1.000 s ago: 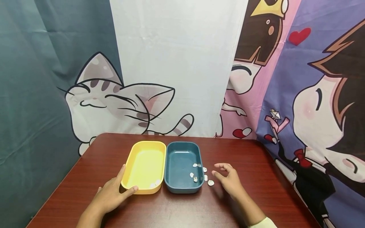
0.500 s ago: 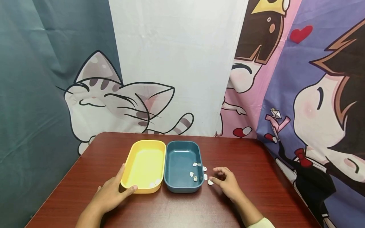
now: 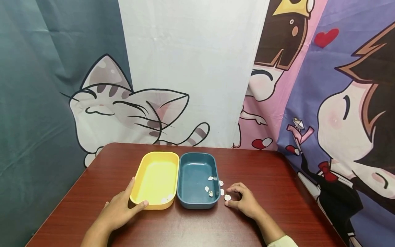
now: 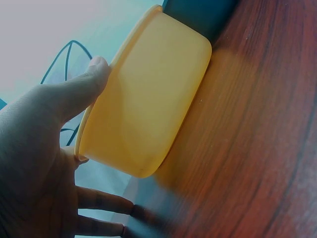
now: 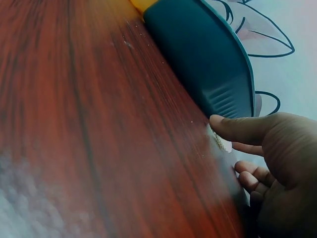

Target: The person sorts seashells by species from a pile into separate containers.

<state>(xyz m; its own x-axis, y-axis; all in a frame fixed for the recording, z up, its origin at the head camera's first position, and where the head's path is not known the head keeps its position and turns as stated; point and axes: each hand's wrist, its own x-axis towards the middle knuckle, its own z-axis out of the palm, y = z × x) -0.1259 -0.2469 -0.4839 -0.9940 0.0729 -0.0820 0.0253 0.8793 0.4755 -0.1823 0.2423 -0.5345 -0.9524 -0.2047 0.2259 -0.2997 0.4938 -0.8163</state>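
My left hand (image 3: pixel 118 210) rests at the near left corner of the yellow tray (image 3: pixel 145 164), its thumb and forefinger spread along the rim. In the left wrist view the thumb (image 4: pixel 81 91) lies at the rim, with other fingers splayed below. On the table, just right of the blue tray (image 3: pixel 197 206), a small white shell-like piece (image 3: pixel 227 198) sits between the parted thumb and forefinger of my right hand (image 3: pixel 243 200). The right wrist view shows that piece (image 5: pixel 224 143) partly hidden behind the thumb; contact is unclear.
Two more white pieces, one nearer (image 3: pixel 222 192) and one farther (image 3: pixel 221 183), lie against the blue tray's right side. Inside the blue tray are several white pieces (image 3: pixel 207 189); pale pieces (image 3: pixel 169 197) also lie in the yellow tray. Printed curtains stand behind the table (image 3: pixel 247 164).
My right hand has moved left and down, bringing its thumb and forefinger to either side of the nearest white piece. The left hand has stayed at the yellow tray.
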